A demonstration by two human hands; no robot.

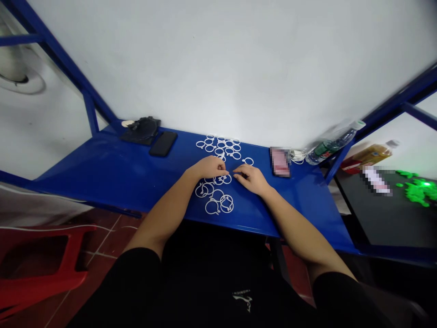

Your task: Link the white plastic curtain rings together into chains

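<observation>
Several white plastic rings (220,146) lie in a loose group at the back of the blue table (112,175), and more white rings (218,202) lie near its front edge. My left hand (208,167) rests curled on the table among them, fingertips pinched together over a ring. My right hand (251,177) lies just to its right, fingers bent and meeting the left fingertips. What sits between the fingertips is too small to make out.
A black phone (163,143) and a dark cloth-like object (141,130) lie at the back left. A pink phone (280,161) and a lying water bottle (332,143) are at the back right. A red stool (37,269) stands lower left; a black table with green pieces (418,189) is right.
</observation>
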